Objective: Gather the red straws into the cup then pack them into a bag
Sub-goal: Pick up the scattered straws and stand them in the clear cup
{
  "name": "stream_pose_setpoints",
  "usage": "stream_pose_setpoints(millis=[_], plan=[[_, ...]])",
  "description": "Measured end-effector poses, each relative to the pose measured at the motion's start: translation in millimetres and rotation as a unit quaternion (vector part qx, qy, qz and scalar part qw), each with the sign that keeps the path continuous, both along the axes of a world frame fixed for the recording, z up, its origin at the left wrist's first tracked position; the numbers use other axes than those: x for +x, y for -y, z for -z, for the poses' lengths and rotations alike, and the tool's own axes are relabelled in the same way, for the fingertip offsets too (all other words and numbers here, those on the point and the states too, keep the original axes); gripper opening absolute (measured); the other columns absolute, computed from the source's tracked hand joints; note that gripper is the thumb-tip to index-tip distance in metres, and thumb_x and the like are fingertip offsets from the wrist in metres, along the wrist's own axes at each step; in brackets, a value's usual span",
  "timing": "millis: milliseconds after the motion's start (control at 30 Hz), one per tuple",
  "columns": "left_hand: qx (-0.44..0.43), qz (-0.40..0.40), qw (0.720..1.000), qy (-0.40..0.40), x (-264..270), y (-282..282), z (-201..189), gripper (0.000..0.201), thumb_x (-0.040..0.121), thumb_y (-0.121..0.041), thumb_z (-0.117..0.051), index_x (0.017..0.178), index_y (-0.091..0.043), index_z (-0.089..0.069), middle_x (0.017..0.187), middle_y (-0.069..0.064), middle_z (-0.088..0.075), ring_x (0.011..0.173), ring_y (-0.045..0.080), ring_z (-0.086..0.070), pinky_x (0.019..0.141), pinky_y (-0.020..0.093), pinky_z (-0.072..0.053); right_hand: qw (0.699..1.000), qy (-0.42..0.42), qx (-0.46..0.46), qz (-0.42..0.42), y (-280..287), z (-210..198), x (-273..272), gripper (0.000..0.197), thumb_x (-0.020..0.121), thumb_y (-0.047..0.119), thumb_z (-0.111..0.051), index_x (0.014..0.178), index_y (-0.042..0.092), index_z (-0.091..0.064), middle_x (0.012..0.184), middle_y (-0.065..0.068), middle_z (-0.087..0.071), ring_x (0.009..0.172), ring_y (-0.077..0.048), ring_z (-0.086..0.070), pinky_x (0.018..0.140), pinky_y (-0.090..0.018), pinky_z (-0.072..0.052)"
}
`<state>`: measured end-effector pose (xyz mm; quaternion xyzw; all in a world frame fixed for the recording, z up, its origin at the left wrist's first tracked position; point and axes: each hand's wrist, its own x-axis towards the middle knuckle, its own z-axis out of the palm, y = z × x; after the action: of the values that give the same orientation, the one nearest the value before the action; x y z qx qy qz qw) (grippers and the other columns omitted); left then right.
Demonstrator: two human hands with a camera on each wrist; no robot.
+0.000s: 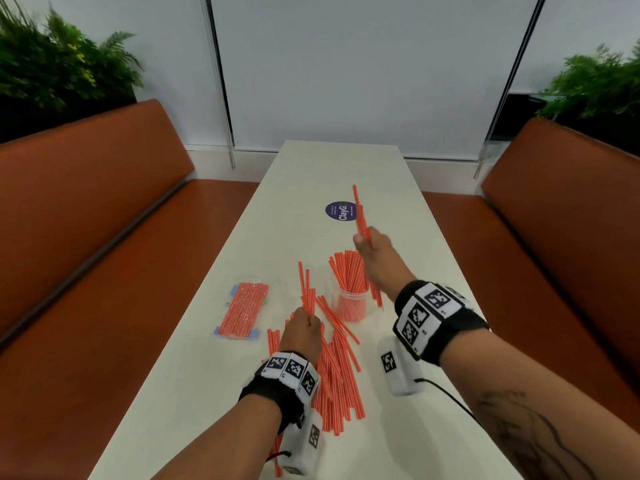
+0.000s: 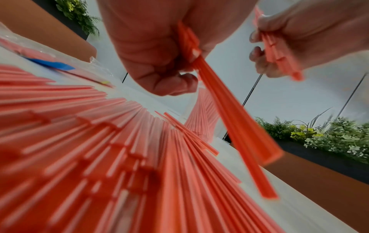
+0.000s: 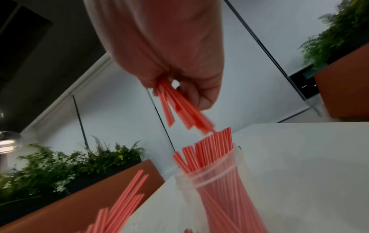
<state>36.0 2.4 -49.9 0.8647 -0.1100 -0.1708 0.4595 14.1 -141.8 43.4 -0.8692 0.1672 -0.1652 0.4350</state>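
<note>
Red straws are lying in a loose pile (image 1: 337,368) on the white table (image 1: 207,393), on the near side of the clear cup (image 1: 351,306). The cup is standing upright on the table and is already holding a fanned bunch of straws (image 1: 348,271) that are projecting above its rim.

The left hand (image 1: 301,336) is hovering over the pile, near-left of the cup, with fingers curled tightly around a small bundle of straws (image 1: 306,289) that is pointing up and away from the person. The right hand (image 1: 372,247) is positioned above and just beyond the cup, fingers closed around a second bundle (image 1: 360,216); in the right wrist view, the lower ends of this bundle (image 3: 185,110) are hanging just above the tops of the straws in the cup (image 3: 211,151).

A sealed bag of straws (image 1: 244,310) is lying flat on the table, well to the left of the cup. A round purple sticker (image 1: 341,211) is sitting on the table beyond the cup.
</note>
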Motion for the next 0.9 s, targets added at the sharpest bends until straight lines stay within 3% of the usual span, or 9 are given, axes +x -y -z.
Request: stream_pose_setpoints(millis=[67,167,333,433,533,633,733,833,900], plan=[[-0.012,0.012,1.0,-0.001,-1.2,3.0,-0.7,0.033,0.097,-0.013,-0.031,0.065,-0.019,-0.029,0.065,0.0,-0.036,0.055,0.011,-0.032,0.051,0.024,-0.027,0.996,0.082,-0.005,0.044,6.0,0.0,13.7,0.02,0.101,0.031,-0.032,0.087,0.019,-0.04,0.087,-0.004,-0.039,0.061,-0.007,-0.036,0.057,-0.022,-0.032],[-0.017,0.027,0.999,0.006,-1.4,5.7,-1.0,0.034,0.098,-0.013,-0.031,0.065,-0.02,-0.029,0.065,-0.001,-0.036,0.055,0.01,-0.032,0.051,0.024,-0.027,0.988,0.132,-0.012,0.076,7.0,8.9,25.5,0.011,0.101,0.025,-0.036,0.094,0.016,-0.037,0.083,0.001,-0.038,0.063,-0.003,-0.037,0.056,-0.017,-0.031],[-0.021,0.023,0.999,0.011,2.0,7.4,-0.3,0.03,0.097,-0.014,-0.032,0.067,-0.018,-0.033,0.066,0.0,-0.038,0.058,0.015,-0.037,0.054,0.027,-0.03,0.994,0.058,-0.031,0.083,5.2,40.2,33.7,0.02,0.099,0.026,-0.041,0.085,0.012,-0.042,0.081,-0.003,-0.044,0.067,-0.015,-0.043,0.06,-0.023,-0.033],[-0.02,0.02,1.0,0.013,3.6,6.8,-0.4,0.02,0.098,-0.015,-0.032,0.079,-0.011,-0.038,0.067,-0.001,-0.038,0.067,0.019,-0.04,0.064,0.03,-0.033,0.982,-0.01,-0.146,0.123,7.1,50.7,26.2,0.023,0.096,0.033,-0.045,0.083,0.014,-0.047,0.084,-0.003,-0.051,0.082,-0.021,-0.052,0.065,-0.029,-0.04],[-0.016,0.023,1.0,0.013,5.5,8.5,-1.2,0.017,0.098,-0.015,-0.031,0.086,-0.007,-0.039,0.068,-0.001,-0.039,0.061,0.015,-0.038,0.065,0.029,-0.033,0.963,-0.034,-0.197,0.182,13.0,49.6,18.4,0.035,0.089,0.042,-0.055,0.109,0.013,-0.057,0.11,-0.006,-0.058,0.11,-0.024,-0.05,0.082,-0.035,-0.045],[-0.017,0.026,0.999,0.019,6.0,12.7,-4.8,0.018,0.098,-0.015,-0.032,0.083,-0.009,-0.04,0.066,-0.002,-0.039,0.057,0.011,-0.035,0.062,0.028,-0.032,0.96,-0.057,-0.175,0.213,22.5,47.9,14.3,0.068,0.083,0.053,-0.058,0.134,0.01,-0.044,0.131,-0.011,-0.049,0.123,-0.028,-0.044,0.098,-0.042,-0.04],[-0.03,0.027,0.999,0.031,3.6,16.9,-10.2,0.029,0.098,-0.015,-0.032,0.069,-0.017,-0.033,0.064,-0.001,-0.037,0.055,0.011,-0.033,0.052,0.026,-0.028,0.969,0.012,-0.117,0.217,30.7,42.2,8.2,0.063,0.088,0.049,-0.052,0.136,0.009,-0.042,0.132,-0.012,-0.048,0.123,-0.027,-0.045,0.102,-0.044,-0.036],[-0.064,0.034,0.997,0.038,-1.7,20.7,-16.0,0.033,0.098,-0.014,-0.032,0.066,-0.02,-0.03,0.064,-0.001,-0.036,0.055,0.011,-0.031,0.052,0.025,-0.027,0.947,0.156,-0.113,0.256,29.8,29.6,-3.5,0.042,0.092,0.032,-0.052,0.128,0.009,-0.05,0.121,-0.011,-0.053,0.11,-0.022,-0.051,0.098,-0.046,-0.042],[-0.091,0.064,0.993,0.036,-8.3,23.3,-19.8,0.033,0.098,-0.012,-0.032,0.066,-0.021,-0.032,0.063,-0.002,-0.036,0.055,0.011,-0.033,0.051,0.025,-0.027,0.955,0.199,-0.103,0.195,21.3,17.6,-8.2,0.035,0.094,0.024,-0.051,0.126,0.01,-0.053,0.119,-0.01,-0.054,0.103,-0.017,-0.053,0.093,-0.045,-0.048]])
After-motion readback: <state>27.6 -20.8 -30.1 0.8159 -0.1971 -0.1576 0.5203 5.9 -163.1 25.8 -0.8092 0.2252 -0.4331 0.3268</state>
